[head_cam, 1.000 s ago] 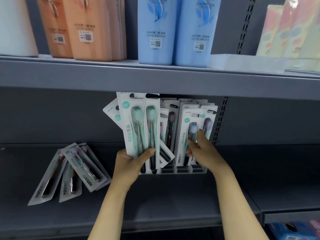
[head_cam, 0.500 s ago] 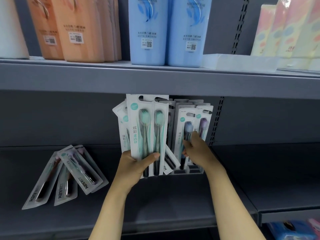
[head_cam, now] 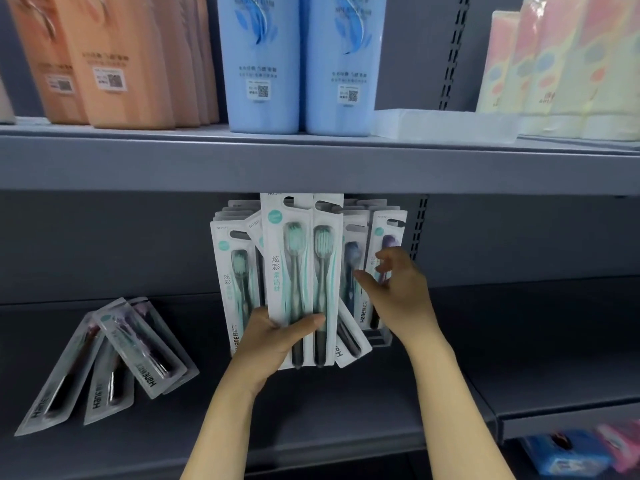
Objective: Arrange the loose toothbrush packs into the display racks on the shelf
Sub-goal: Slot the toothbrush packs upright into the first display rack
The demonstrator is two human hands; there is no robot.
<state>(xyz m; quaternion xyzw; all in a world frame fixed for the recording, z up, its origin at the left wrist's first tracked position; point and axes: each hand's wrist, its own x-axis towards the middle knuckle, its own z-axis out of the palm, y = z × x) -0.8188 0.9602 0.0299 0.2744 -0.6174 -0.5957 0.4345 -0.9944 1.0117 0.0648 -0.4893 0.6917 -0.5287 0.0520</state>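
Fan of white card-and-clear-blister toothbrush packs gripped at lower end by left hand, thumb laid across front, held upright before clear plastic display rack on grey metal shelf. Right hand held with fingers loosely spread, touching purple-brush packs standing in rack. More loose packs lying slanted on shelf, left.

Packs judged light, flat, fairly stiff; blister glossy, likely slippery when stacked. Best pinched by card edges near base.

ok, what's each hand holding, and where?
Left hand grips the green toothbrush packs at their lower end, thumb across the front. Right hand holds nothing, fingers loose.
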